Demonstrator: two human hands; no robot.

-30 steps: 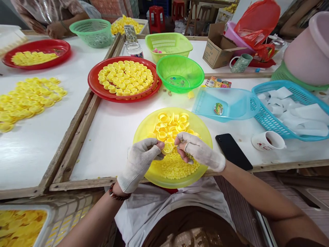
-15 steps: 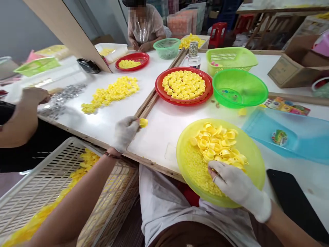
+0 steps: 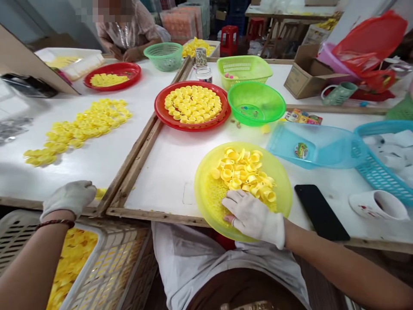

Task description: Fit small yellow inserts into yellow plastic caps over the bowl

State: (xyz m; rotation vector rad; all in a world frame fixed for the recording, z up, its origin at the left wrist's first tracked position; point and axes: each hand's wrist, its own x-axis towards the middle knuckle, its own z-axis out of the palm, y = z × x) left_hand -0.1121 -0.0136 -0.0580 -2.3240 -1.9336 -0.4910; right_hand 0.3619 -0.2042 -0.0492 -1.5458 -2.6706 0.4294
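I've left hand [image 3: 69,198] curled at tabletop [image 3: 97,165] front edge, right hand [image 3: 253,215] loosely bent in yellow bowl [image 3: 284,189]; can't tell either grip.

Cannot see the fingertips of the left hand [image 3: 69,198], curled out of sight near the left table's [image 3: 105,161] front right corner, nor tell the yellow cap [image 3: 101,193] beside them as held or loose. Cannot make out the underside of the right hand [image 3: 251,215], over the yellow bowl's [image 3: 284,189] front half, or separate the tiny yellow grains [image 3: 215,196]. Cannot read the sticker [image 3: 301,150]. Cannot follow the blue basket [image 3: 377,176] past the picture's right edge, or the white crate [image 3: 106,258], partly behind the left forearm [image 3: 35,258], past its left and bottom edges. Cannot resolve the silver pile [image 3: 13,129], blurred and cut off leftward.
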